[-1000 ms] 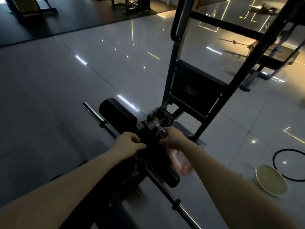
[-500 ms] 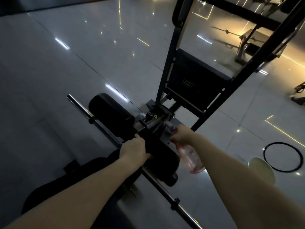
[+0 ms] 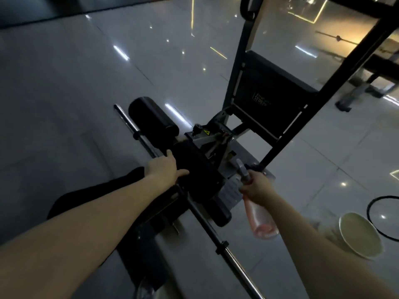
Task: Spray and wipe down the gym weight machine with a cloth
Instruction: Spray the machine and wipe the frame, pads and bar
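Observation:
The black weight machine (image 3: pixel 216 137) stands on the tiled floor, with a dark backrest pad (image 3: pixel 269 98) and a black foam roller (image 3: pixel 151 117). My left hand (image 3: pixel 164 169) rests with straight fingers against the left side of a dark padded part (image 3: pixel 194 167) in the middle of the machine. In this dim light I cannot tell whether a dark cloth lies under the hand. My right hand (image 3: pixel 254 186) grips the neck of a pink spray bottle (image 3: pixel 261 219). Its nozzle points up-left at the metal joint, and its body hangs down below the hand.
A chrome bar (image 3: pixel 235 262) runs diagonally from the roller to the lower right. A pale round bucket (image 3: pixel 360 236) and a black ring (image 3: pixel 384 219) lie on the floor at right. Another bench (image 3: pixel 367 83) stands at the upper right. Open tiled floor lies to the left.
My left hand has slid left and uncurled from a fist to straight fingers. My right hand has drawn the spray bottle right, away from the joint.

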Demonstrator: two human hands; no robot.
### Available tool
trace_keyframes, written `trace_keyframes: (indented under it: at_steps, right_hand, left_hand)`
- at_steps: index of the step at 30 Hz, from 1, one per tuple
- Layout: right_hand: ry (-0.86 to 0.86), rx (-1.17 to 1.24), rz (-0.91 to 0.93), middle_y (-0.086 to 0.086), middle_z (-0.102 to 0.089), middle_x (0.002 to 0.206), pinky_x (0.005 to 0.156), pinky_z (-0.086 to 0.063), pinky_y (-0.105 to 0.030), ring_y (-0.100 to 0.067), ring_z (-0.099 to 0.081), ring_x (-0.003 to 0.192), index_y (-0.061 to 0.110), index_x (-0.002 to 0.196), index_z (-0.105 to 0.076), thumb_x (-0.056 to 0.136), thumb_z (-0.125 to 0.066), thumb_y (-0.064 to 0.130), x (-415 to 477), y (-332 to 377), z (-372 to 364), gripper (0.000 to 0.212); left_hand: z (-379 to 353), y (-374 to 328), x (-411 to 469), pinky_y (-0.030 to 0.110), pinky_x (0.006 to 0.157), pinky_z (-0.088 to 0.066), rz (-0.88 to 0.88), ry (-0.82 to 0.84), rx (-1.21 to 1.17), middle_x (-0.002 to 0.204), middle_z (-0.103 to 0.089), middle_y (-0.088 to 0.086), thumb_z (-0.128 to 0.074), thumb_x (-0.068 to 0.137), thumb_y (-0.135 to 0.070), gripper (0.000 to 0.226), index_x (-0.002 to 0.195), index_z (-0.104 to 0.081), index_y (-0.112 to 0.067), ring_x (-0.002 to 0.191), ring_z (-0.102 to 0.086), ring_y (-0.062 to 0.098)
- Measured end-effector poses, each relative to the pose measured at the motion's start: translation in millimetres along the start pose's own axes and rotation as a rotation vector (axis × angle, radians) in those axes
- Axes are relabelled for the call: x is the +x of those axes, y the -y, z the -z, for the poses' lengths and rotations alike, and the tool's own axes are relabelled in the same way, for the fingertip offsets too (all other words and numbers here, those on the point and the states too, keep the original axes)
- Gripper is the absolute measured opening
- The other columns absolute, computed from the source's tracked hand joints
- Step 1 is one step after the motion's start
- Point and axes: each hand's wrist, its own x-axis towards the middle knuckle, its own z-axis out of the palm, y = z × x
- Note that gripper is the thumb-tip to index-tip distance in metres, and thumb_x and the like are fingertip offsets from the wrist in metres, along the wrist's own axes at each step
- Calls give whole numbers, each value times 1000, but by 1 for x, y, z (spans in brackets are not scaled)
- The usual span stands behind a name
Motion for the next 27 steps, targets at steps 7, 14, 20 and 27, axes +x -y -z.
trace_keyframes:
  at_steps: [7,14,20,27]
  right_hand:
    - [263,143,109,-3,-63,80,75,-58,-43,-28,-67,80,23,87,-58,74,-72,12,-115,-99,-51,23]
    - [410,797,5,-23,-68,91,78,-61,-52,-30,-70,77,10,101,-68,82,-61,-17,-204,-176,-105,34]
    - [407,973,-19,-18,-75,102,82,-61,-39,-39,-69,103,15,127,-62,84,-62,-10,-200,-194,-140,50]
    - [404,793,-34,-28,-65,101,84,-58,-57,-41,-68,92,5,124,-60,82,-63,-6,-174,-212,-172,44]
  left_hand:
    - [-55,-71,-142,29,80,-52,330,-1,-891,88,-63,-8,-66,96,-47,37,92,-63,-11,86,-62,15]
    - [-145,-170,-219,41,80,-61,867,92,-1728,94,-74,16,-80,85,-23,20,93,-77,-5,86,-71,34]
    - [-213,-215,-253,46,89,-60,858,375,-1903,102,-77,20,-84,79,-42,44,104,-79,-7,93,-75,36]
    - [-289,-194,-219,44,81,-62,711,548,-1581,91,-78,12,-63,90,-63,53,97,-79,-13,82,-75,30]
